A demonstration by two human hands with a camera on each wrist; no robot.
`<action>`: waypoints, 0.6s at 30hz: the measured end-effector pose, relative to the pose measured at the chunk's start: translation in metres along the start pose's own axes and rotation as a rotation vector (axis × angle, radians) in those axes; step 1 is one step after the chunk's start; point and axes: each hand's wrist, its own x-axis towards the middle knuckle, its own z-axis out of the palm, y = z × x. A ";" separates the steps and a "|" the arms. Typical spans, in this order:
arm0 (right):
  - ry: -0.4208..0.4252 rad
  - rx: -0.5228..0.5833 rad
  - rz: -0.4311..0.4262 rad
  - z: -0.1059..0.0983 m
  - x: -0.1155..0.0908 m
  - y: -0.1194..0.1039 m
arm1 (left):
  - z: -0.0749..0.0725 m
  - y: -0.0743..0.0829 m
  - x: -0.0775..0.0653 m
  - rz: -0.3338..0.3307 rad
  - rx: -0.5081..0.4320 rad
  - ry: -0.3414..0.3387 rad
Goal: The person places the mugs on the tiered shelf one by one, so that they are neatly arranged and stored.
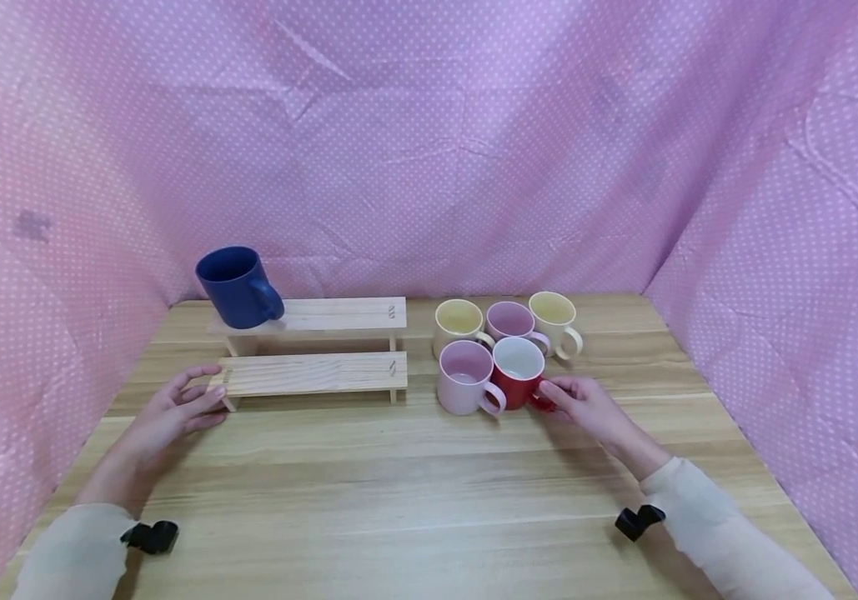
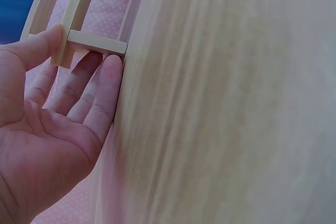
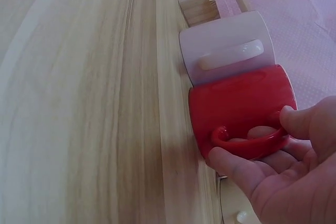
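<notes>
My left hand (image 1: pixel 181 407) holds the left end of a two-step wooden rack's lower step (image 1: pixel 316 373). In the left wrist view the thumb lies on the board's edge and the fingers reach about the leg (image 2: pixel 94 42). On the upper step (image 1: pixel 338 313) stands a dark blue mug (image 1: pixel 237 296), handle to the right. My right hand (image 1: pixel 586 408) grips the handle of a red mug (image 3: pixel 241 103) with a white inside, which stands on the table. A pink mug (image 1: pixel 460 392) stands close against its left side.
Behind the red mug stand a cream mug (image 1: pixel 444 336), another pink mug (image 1: pixel 511 319) and a second cream mug (image 1: pixel 554 321), grouped tightly right of the rack. Pink dotted cloth (image 1: pixel 429 150) hangs along the back and sides of the wooden table (image 1: pixel 398 500).
</notes>
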 end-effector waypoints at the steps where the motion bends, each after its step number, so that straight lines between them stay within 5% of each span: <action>1: 0.000 0.004 -0.001 0.000 0.000 0.000 | 0.000 0.000 -0.001 0.003 -0.003 -0.002; 18: 0.008 0.105 0.001 0.003 -0.001 0.002 | 0.000 -0.002 0.001 0.005 -0.005 0.003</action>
